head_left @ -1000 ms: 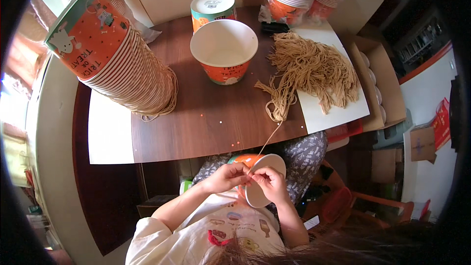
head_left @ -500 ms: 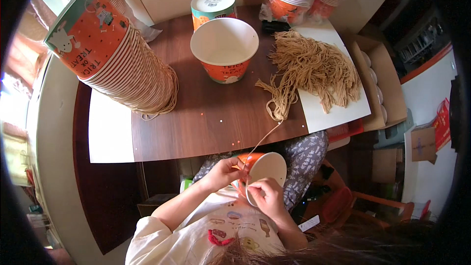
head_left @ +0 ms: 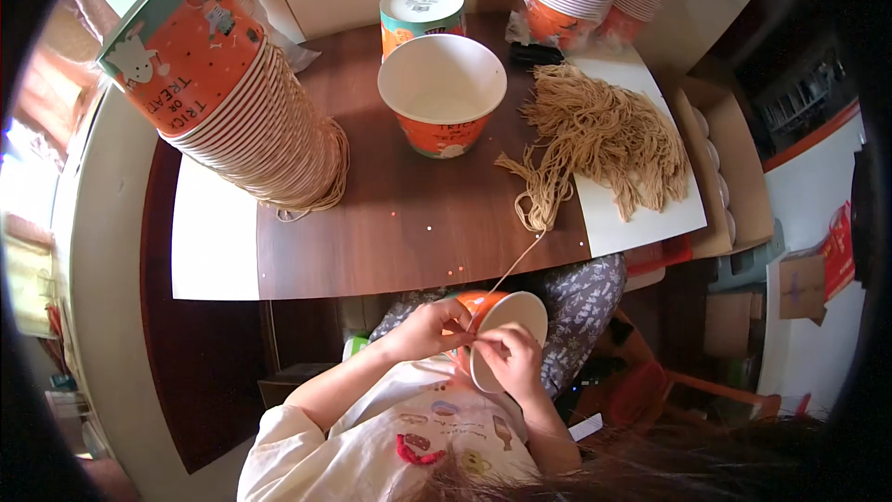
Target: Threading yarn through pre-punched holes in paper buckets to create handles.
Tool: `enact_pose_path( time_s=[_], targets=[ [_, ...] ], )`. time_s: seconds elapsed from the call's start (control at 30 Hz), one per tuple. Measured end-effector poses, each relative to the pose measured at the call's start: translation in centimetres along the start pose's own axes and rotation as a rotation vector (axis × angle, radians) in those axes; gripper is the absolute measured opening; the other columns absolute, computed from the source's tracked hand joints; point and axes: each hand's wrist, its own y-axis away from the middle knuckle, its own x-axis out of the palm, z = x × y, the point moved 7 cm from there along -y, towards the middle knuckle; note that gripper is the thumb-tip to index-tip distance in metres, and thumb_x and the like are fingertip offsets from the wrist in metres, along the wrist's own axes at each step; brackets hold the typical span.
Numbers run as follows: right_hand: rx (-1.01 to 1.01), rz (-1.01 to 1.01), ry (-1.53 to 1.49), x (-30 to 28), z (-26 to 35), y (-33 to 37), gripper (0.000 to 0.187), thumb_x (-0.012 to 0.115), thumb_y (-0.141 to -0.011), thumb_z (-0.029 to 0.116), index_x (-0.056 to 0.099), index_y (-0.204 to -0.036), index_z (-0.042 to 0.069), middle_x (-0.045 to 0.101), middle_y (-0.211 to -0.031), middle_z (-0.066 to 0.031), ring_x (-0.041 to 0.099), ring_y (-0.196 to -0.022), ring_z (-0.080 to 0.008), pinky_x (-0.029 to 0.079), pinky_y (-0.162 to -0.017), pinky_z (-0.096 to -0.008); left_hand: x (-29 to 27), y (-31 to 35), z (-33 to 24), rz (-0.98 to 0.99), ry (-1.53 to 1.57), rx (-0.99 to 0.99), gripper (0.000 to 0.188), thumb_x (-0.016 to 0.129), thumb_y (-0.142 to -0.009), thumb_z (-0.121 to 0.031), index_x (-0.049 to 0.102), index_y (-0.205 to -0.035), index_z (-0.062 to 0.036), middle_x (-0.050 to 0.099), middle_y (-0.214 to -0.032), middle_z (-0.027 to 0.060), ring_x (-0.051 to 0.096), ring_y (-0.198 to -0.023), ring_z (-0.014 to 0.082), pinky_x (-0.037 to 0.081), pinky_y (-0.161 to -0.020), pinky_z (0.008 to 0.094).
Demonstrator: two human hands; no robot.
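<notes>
Tan cord (head_left: pixel 507 273) (thin), pinching hands (head_left: pixel 429 329), round bucket (head_left: pixel 523 321)

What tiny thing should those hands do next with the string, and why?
Maybe the right hand should gently draw the tan string snug while the left hand steadies it: both hands meet beside the rim of the tilted orange paper bucket, and the string stretches to them from the tangled string bundle. I can't see whether it is knotted there.
</notes>
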Motion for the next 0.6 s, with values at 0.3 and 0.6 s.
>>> enact_pose_path(
  time_s=[0.3,0.6],
  targets=[
    [-0.056,0.095,0.108,0.6,1.2,-0.8,0.012,0.072,-0.064,0.004,0.063,-0.072,0.003,0.057,-0.071,-0.0068,0.056,-0.065,-0.0233,0.045,-0.057,-0.0319,-0.1,0.1,-1.3,-0.003,-0.179,-0.090,0.016,0.064,-0.077,-0.014,0.056,-0.085,-0.0022,0.060,-0.080,0.0112,0.063,-0.072,0.0217,0.049,-0.060,0.0306],
    [-0.067,0.035,0.082,0.4,0.8,-0.4,0.009,0.069,-0.065,0.001,0.062,-0.071,0.002,0.056,-0.070,-0.0062,0.055,-0.061,-0.0202,0.044,-0.054,-0.0290,-0.2,0.7,-2.5,-0.078,-0.087,-0.115,0.019,0.060,-0.080,-0.011,0.054,-0.094,0.0006,0.059,-0.090,0.0112,0.061,-0.077,0.0205,0.049,-0.066,0.0290]
  ],
)
